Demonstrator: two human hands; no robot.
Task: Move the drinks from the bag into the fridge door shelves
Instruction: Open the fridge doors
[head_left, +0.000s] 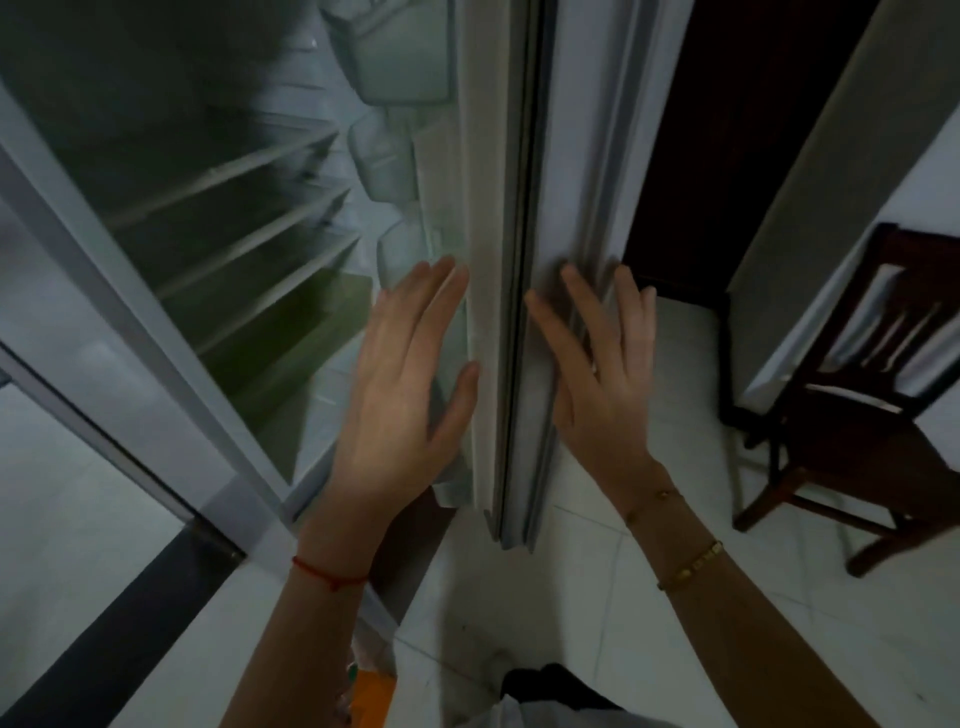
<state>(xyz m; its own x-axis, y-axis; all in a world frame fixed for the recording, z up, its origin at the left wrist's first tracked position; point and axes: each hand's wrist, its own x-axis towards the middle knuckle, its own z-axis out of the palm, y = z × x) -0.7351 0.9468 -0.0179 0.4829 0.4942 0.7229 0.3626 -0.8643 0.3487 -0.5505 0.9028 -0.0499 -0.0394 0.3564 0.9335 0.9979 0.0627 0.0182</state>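
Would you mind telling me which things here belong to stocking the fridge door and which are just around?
Part of the job:
white fridge door
translucent door shelves
left hand
right hand

Just around:
dark wooden chair
glass interior shelves
white tiled floor

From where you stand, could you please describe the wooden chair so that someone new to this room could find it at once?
Start at the open fridge door's edge in the middle of the view, with the hands either side, and look right across the pale tiled floor. Against the white wall stands the chair. It is the only dark brown wooden piece there, with a slatted back, set apart from the white fridge and tiles.
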